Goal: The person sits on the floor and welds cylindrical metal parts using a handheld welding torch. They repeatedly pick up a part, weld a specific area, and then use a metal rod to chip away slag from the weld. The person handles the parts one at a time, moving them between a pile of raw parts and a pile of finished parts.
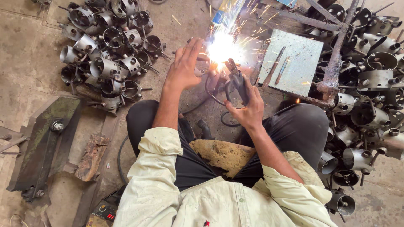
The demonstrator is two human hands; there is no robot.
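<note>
The welding electrode holder is a dark, pistol-like clamp, worn and sooty, wrapped by the fingers of the right hand, its head sticking up past the thumb and tilted toward the bright arc. A black cable loops out of its base, curving just left of those fingers and down below the palm. The workpiece is a small grey metal part, mostly lost in the glare; it sits right beside the spread fingertips of the left hand, whether touching them I cannot tell, with sparks fanning up and to the right
</note>
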